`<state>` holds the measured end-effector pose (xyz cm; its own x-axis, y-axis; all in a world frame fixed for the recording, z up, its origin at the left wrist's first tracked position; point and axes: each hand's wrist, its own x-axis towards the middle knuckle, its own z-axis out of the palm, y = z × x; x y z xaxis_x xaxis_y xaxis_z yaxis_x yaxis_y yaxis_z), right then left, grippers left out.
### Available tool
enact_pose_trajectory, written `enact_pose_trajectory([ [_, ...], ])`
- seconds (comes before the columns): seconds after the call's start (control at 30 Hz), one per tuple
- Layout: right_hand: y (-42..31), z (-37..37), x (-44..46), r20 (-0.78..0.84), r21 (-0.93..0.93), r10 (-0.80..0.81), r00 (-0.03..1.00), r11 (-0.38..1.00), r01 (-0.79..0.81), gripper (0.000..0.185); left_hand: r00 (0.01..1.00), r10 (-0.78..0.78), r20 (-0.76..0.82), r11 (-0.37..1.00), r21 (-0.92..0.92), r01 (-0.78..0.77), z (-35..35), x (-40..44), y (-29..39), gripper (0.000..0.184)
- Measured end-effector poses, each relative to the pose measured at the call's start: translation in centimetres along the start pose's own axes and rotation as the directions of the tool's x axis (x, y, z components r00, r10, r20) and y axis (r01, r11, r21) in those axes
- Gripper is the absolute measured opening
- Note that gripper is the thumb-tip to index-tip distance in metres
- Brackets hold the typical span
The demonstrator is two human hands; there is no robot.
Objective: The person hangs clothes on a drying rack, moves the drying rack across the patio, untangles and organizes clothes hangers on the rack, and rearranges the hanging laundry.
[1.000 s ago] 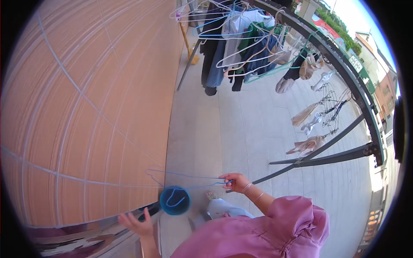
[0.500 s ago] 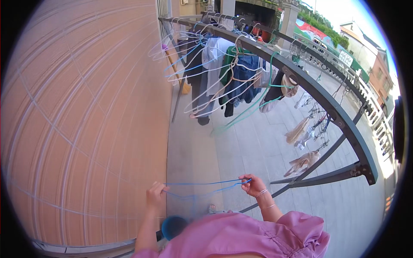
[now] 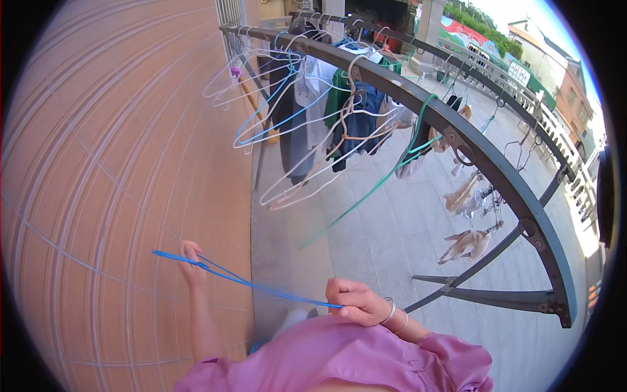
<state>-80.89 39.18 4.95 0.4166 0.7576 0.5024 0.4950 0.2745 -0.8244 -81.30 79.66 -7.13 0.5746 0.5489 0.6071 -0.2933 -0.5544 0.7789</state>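
A thin blue clothes hanger [image 3: 271, 290] stretches slantwise in front of my body, seen nearly edge-on. My right hand [image 3: 356, 302], with bracelets on its wrist, is closed in a fist around its lower right end, close to my chest. Further left and higher, my left hand [image 3: 190, 253] has its fingers closed at the hanger's other end, in front of the tiled wall. A blue tip of the hanger sticks out past the left hand. Part of that hand's grip is hard to make out.
A curved metal rack [image 3: 398, 85] carries several white hangers [image 3: 307, 189], a green hanger [image 3: 375, 189] and hanging clothes such as jeans [image 3: 366, 121]. Socks [image 3: 467, 245] hang lower right. The tiled wall [image 3: 130, 163] stands at left. Rack legs [image 3: 490, 297] reach out at right.
My left hand has moved left and upward; my right hand has come lower and left, closer to my body. The blue hanger has gone from nearly level to slanted and narrower in view.
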Motion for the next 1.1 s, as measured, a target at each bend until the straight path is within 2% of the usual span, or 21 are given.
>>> enact_pose_trajectory([
  [0.03, -0.9, 0.0, 1.1, -0.005, -0.067, -0.099, 0.995, 0.993, 0.099, 0.039, 0.999, -0.001, 0.039, 0.998, -0.056, 0.003, 1.0, 2.1, 2.3, 0.029],
  [0.13, -4.4, -0.3, 4.5, -0.078, -0.157, -0.383, 0.92, 0.916, 0.368, 0.032, 0.981, 0.135, 0.141, 0.991, -0.022, -0.133, 3.8, 7.2, 3.1, 0.03],
  [0.17, -5.0, -0.2, 5.3, -0.203, -0.211, -0.426, 0.882, 0.898, 0.386, 0.034, 0.963, 0.181, 0.197, 0.983, -0.046, -0.175, 4.9, 8.8, 4.0, 0.031],
  [0.23, -6.3, -0.1, 6.4, -0.423, -0.326, -0.504, 0.753, 0.86, 0.393, 0.037, 0.926, 0.164, 0.341, 0.984, -0.126, -0.127, 6.7, 11.2, 7.0, 0.032],
  [0.27, -7.0, 0.0, 6.9, -0.535, -0.394, -0.5, 0.681, 0.861, 0.322, 0.04, 0.897, 0.156, 0.414, 0.982, -0.162, -0.096, 7.4, 12.0, 8.3, 0.034],
  [0.33, -8.3, -0.1, 8.2, -0.699, -0.446, -0.494, 0.517, 0.866, 0.225, 0.044, 0.84, 0.284, 0.462, 0.945, -0.284, -0.164, 8.3, 13.4, 9.7, 0.039],
  [0.37, -8.8, -0.5, 8.7, -0.758, -0.439, -0.485, 0.436, 0.874, 0.209, 0.045, 0.805, 0.349, 0.48, 0.919, -0.342, -0.195, 8.5, 14.2, 10.2, 0.043],
  [0.47, -10.8, -2.0, 9.6, -0.789, -0.485, -0.558, 0.256, 0.822, 0.298, 0.043, 0.746, 0.52, 0.417, 0.816, -0.501, -0.288, 9.1, 16.6, 11.5, 0.045],
  [0.53, -12.1, -2.6, 10.3, -0.802, -0.511, -0.579, 0.15, 0.794, 0.33, 0.041, 0.805, 0.463, 0.371, 0.83, -0.5, -0.247, 10.4, 18.7, 11.5, 0.045],
  [0.57, -12.7, -2.8, 10.8, -0.791, -0.545, -0.595, 0.142, 0.792, 0.275, 0.04, 0.831, 0.432, 0.35, 0.836, -0.502, -0.223, 11.3, 19.8, 11.7, 0.046],
  [0.63, -13.6, -3.3, 11.7, -0.768, -0.607, -0.626, 0.134, 0.779, 0.158, 0.039, 0.856, 0.328, 0.399, 0.932, -0.286, -0.224, 13.3, 21.7, 12.9, 0.049],
  [0.67, -13.8, -3.5, 12.0, -0.726, -0.643, -0.651, 0.22, 0.757, 0.119, 0.038, 0.869, 0.275, 0.411, 0.959, -0.174, -0.222, 14.5, 22.6, 13.6, 0.051],
  [0.77, -13.3, -3.2, 13.9, -0.73, -0.673, -0.645, 0.227, 0.735, -0.079, 0.037, 0.834, 0.347, 0.428, 0.92, 0.016, -0.391, 18.7, 24.7, 13.7, 0.069],
  [0.87, -13.0, -2.7, 14.6, -0.713, -0.694, -0.635, 0.297, 0.7, -0.17, 0.038, 0.783, 0.257, 0.567, 0.873, 0.211, -0.439, 22.8, 25.7, 12.8, 0.082],
  [0.97, -12.6, -1.5, 16.2, -0.721, -0.69, -0.597, 0.353, 0.668, -0.28, 0.029, 0.708, 0.143, 0.691, 0.868, 0.255, -0.425, 26.0, 26.2, 11.5, 0.085],
  [1.0, -12.2, -1.5, 16.6, -0.725, -0.685, -0.58, 0.372, 0.666, -0.297, 0.027, 0.674, 0.072, 0.736, 0.919, 0.213, -0.332, 26.5, 26.4, 11.5, 0.066],
  [1.1, -10.2, -1.9, 17.2, -0.741, -0.664, -0.518, 0.427, 0.662, -0.349, 0.019, 0.584, -0.035, 0.811, 0.998, 0.063, -0.028, 27.5, 26.6, 10.6, 0.04],
])
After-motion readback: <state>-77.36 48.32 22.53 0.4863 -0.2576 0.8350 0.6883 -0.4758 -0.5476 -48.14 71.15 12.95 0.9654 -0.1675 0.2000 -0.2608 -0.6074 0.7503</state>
